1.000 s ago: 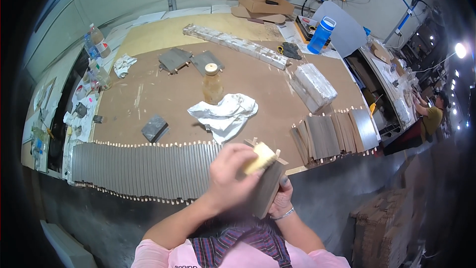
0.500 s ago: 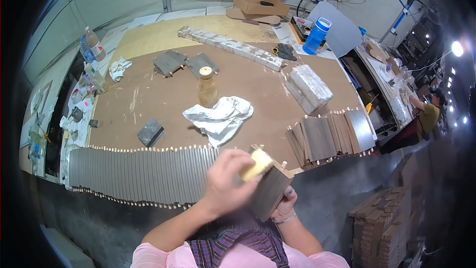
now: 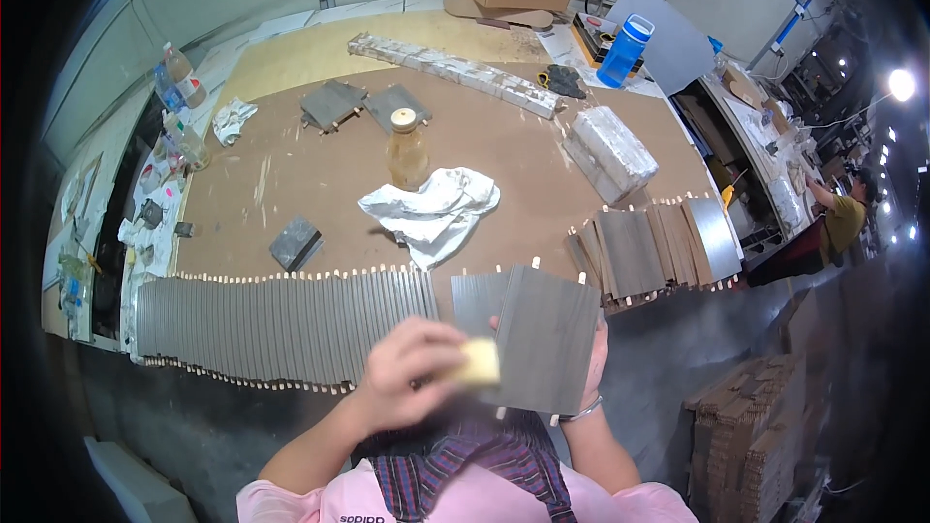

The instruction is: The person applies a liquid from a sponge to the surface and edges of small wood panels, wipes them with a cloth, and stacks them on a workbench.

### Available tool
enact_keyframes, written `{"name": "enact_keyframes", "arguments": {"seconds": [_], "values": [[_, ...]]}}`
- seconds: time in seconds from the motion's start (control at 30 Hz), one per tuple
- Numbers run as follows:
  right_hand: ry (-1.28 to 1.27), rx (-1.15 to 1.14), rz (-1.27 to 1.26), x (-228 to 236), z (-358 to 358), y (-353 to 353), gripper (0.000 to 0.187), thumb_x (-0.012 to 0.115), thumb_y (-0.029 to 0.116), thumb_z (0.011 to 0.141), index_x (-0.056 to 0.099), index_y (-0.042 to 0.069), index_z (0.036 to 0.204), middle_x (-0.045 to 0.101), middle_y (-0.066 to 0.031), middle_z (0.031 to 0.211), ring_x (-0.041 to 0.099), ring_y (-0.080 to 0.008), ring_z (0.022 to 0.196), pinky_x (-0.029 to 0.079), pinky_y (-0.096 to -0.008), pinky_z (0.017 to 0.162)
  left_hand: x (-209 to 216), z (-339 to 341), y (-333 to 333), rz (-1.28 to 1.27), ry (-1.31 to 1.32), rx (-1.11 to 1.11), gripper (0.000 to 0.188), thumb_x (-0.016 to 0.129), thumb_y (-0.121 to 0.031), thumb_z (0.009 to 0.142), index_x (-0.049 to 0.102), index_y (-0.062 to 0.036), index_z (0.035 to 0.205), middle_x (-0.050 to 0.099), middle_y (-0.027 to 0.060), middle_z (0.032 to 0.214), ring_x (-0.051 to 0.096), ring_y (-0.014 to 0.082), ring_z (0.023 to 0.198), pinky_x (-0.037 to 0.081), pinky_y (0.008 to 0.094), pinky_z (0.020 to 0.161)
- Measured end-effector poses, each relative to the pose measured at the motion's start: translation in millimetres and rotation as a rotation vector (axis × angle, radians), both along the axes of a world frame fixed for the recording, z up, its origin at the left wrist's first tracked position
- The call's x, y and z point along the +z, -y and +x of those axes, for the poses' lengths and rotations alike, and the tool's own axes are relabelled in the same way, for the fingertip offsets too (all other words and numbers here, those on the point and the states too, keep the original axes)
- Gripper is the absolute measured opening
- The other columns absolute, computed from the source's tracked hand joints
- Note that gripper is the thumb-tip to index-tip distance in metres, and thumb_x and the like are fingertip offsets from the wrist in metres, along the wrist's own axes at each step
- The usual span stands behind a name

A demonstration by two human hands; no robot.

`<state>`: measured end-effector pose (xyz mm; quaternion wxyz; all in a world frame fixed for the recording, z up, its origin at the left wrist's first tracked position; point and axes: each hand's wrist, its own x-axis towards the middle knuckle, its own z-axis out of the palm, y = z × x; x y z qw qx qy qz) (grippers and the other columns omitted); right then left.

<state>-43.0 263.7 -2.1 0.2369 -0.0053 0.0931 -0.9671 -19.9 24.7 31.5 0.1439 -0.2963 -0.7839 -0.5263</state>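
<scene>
My left hand (image 3: 412, 368) is closed round a pale yellow sponge (image 3: 478, 363), slightly blurred, beside the left edge of a grey wood-grain panel (image 3: 547, 339). Wooden pegs stick out of the panel's top and bottom edges. My right hand (image 3: 596, 353) grips this panel from behind at its right side, most of the fingers hidden, and its broad face is turned up toward me. To the left, a long row of similar pegged panels (image 3: 281, 329) stands on edge along the table's front. Another grey panel (image 3: 473, 296) shows partly behind the held one.
A white cloth (image 3: 436, 213) and an amber jar (image 3: 408, 155) stand mid-table. A grey block (image 3: 295, 243) lies left of them. More pegged panels (image 3: 630, 247) lean at right, near a wrapped block (image 3: 610, 155). A blue bottle (image 3: 626, 51) stands farther back. A co-worker (image 3: 845, 223) is at far right.
The panel has turned from tilted, edge up, to broad face up. My left hand and the sponge have moved from its top edge down to its left side.
</scene>
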Motion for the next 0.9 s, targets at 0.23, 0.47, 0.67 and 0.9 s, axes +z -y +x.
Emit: {"name": "enact_keyframes", "arguments": {"seconds": [0.23, 0.47, 0.67, 0.9], "values": [[0.001, 0.004, 0.076, -4.9, 2.9, 4.2, 0.069, 0.029, 0.054, 0.098, 0.044, 0.002, 0.142, 0.051, -0.0213, 0.138, 0.050, -0.0458, 0.124, 0.043, -0.0533, 0.104, -0.4, -7.3, -0.8, -0.022, -0.050, -0.055, 0.031, 0.078, 0.001, 0.064, 0.070, -0.0047, 0.093, 0.067, 0.0126, 0.105, 0.065, 0.0291, 0.088, 0.052, 0.0381, 0.075], [0.166, -0.019, 0.242, -55.9, 7.1, -9.7, 0.067, 0.033, 0.055, 0.097, 0.044, 0.008, 0.144, 0.046, -0.0167, 0.146, 0.049, -0.0375, 0.128, 0.041, -0.0534, 0.106, -5.3, -66.5, 7.6, 0.000, 0.009, 0.167, 0.032, 0.072, 0.005, 0.072, 0.066, -0.0038, 0.102, 0.065, 0.0113, 0.109, 0.064, 0.0255, 0.100, 0.051, 0.0343, 0.089], [0.178, -0.227, 0.136, -33.0, 14.2, -17.4, 0.055, 0.048, 0.047, 0.097, 0.056, 0.002, 0.128, 0.061, -0.0154, 0.124, 0.061, -0.0316, 0.111, 0.050, -0.0442, 0.096, -18.2, -31.5, 2.7, 0.735, 0.816, -0.022, 0.046, 0.071, -0.006, 0.082, 0.056, 0.0067, 0.125, 0.064, 0.0135, 0.119, 0.062, 0.0205, 0.109, 0.049, 0.0357, 0.100], [0.044, -0.269, 0.335, -22.4, 14.5, -18.2, 0.049, 0.051, 0.039, 0.098, 0.057, -0.001, 0.126, 0.064, -0.0120, 0.118, 0.062, -0.0248, 0.109, 0.051, -0.0363, 0.093, -42.4, 2.2, -23.2, 1.329, 1.184, -0.392, 0.061, 0.071, -0.017, 0.085, 0.046, 0.0079, 0.134, 0.058, 0.0177, 0.129, 0.057, 0.0261, 0.120, 0.043, 0.0429, 0.108]]}}
